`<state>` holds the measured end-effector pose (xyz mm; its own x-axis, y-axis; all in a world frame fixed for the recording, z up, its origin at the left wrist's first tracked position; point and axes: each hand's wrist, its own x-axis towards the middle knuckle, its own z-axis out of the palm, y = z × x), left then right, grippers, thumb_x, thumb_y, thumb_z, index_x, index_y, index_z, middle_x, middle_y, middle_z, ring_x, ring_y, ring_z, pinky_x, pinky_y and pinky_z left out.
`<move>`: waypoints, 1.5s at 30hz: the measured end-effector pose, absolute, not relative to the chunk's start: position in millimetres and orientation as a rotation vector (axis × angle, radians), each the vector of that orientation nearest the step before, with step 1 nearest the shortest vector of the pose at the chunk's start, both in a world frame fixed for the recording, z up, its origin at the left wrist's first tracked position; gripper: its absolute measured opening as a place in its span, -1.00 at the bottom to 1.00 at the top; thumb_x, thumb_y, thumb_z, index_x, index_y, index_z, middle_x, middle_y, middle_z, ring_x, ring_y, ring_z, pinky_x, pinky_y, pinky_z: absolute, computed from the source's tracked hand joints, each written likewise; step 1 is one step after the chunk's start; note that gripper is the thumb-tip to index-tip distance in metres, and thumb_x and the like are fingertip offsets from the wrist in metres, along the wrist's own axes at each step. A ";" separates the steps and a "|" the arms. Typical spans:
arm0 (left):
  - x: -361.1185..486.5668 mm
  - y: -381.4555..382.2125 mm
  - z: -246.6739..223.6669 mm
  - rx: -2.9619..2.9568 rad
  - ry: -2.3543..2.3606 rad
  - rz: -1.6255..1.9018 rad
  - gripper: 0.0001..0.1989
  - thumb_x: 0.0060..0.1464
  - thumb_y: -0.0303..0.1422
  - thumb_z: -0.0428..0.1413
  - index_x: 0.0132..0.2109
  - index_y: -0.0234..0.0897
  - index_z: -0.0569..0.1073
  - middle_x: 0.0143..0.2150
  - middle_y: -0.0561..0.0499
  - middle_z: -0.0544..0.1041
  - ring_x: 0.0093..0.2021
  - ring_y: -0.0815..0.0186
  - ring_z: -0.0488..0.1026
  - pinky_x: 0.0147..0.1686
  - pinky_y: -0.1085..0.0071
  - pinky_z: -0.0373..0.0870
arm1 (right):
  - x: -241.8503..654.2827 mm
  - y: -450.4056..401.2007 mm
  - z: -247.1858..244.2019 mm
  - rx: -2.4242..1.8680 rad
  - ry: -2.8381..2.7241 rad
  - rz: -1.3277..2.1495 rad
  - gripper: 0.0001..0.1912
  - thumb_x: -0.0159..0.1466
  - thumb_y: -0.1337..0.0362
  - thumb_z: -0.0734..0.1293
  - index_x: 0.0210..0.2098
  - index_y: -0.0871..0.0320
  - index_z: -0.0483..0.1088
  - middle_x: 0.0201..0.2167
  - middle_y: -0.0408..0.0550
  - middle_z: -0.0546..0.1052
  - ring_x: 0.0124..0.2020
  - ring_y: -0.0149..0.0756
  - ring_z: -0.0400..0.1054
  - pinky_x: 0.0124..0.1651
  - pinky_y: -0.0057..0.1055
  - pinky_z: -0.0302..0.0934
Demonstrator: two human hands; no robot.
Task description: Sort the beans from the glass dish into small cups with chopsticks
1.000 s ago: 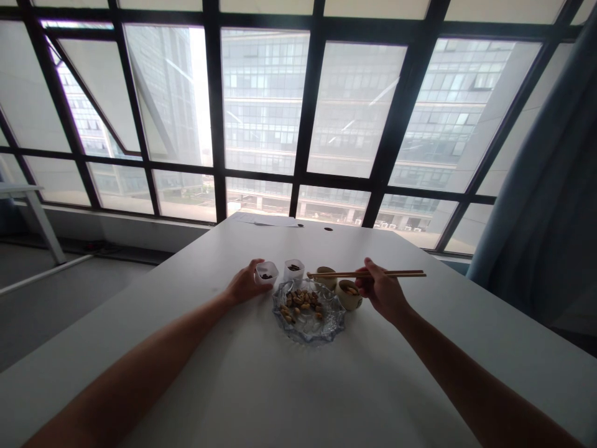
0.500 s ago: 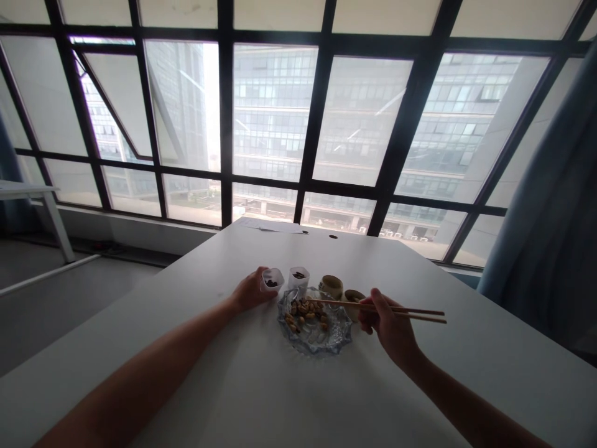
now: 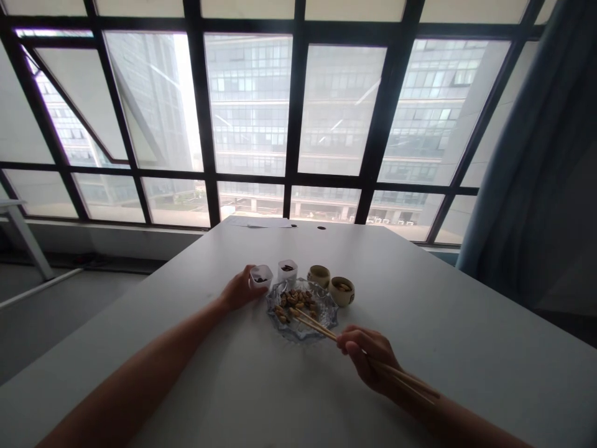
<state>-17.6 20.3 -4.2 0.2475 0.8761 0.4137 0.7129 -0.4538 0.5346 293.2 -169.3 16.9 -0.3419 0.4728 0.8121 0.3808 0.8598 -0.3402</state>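
My left hand (image 3: 240, 288) is closed around a small translucent plastic cup (image 3: 261, 286) with a few dark pieces in it. In my right hand (image 3: 368, 351) is a pair of wooden chopsticks (image 3: 317, 325), their tips among the brown, nut-like pieces (image 3: 298, 298) on a scalloped glass plate (image 3: 330, 318). Whether the tips pinch a piece, I cannot tell. A second plastic cup (image 3: 287, 274) with dark pieces stands behind the plate. Beside it are two beige ceramic cups; the nearer cup (image 3: 342, 295) holds some light brown pieces, and the farther cup (image 3: 318, 274) shows a dark inside.
Everything stands on a long white table (image 3: 224, 386). Papers (image 3: 261, 222) lie at its far end, near two dark round holes. Beyond are large framed windows, with a blue curtain (image 3: 517, 149) on the right. Another white table (image 3: 25, 236) is at far left.
My right hand has moved nearer to me and lower, turning the chopsticks so they now reach the plate from the near right. My left hand stays on the plastic cup. The view has shifted right.
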 end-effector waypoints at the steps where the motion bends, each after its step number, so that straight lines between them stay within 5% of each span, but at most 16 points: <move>1: -17.6 20.3 -4.4 2.284 1.483 1.002 -0.32 -0.12 -0.07 0.22 0.13 -0.17 0.25 -0.22 -0.13 0.55 -0.24 0.05 0.53 -0.24 0.17 0.44 | 293.1 -169.6 18.2 -0.616 -1.981 0.082 -0.75 0.41 0.25 0.15 -0.33 0.12 0.39 -0.54 -0.10 0.42 -0.59 -0.37 0.31 -0.51 -0.47 0.21; 35: -17.1 19.1 -3.4 2.301 1.499 0.956 -0.31 -0.13 -0.03 0.22 0.12 -0.16 0.25 -0.20 -0.12 0.55 -0.18 0.02 0.54 -0.18 0.17 0.42 | 292.2 -169.7 13.2 -0.732 -1.959 0.108 -0.69 0.42 0.19 0.15 -0.35 0.12 0.43 -0.55 -0.09 0.45 -0.61 -0.37 0.32 -0.54 -0.47 0.20; 45: -18.0 13.6 3.3 2.607 1.265 1.265 -0.46 -0.01 -0.30 0.20 0.13 -0.23 0.28 0.16 -0.21 0.43 0.19 0.02 0.35 0.17 0.07 0.28 | 290.5 -171.4 18.3 -0.666 -1.980 0.076 -0.75 0.40 0.30 0.15 -0.34 0.12 0.40 -0.55 -0.11 0.45 -0.62 -0.39 0.31 -0.53 -0.48 0.17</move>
